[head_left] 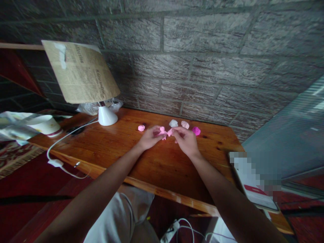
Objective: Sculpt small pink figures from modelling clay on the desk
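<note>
My left hand [151,138] and right hand [187,140] both pinched pink material [162,129]. Lampshade [84,76] print: "…ection" legible, smaller lines too blurred.

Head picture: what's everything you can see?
Table: one, brown, centre
Wall: one, grey, behind table
Lumps: at least four, pink, white, pale pink, magenta, on table
Lamp: one, brown and white, left
Cup: one, white, far left
Plastic: count unclear, clear, behind lamp
Cord: one, white, left
Power strip: one, white, bottom
Floor: one, red, below
Pixelated item: one, white, right
Pink material: count unclear, pink, centre
Trousers: one pair, grey, bottom
Left hand: one, bare, centre
Right hand: one, bare, centre
</note>
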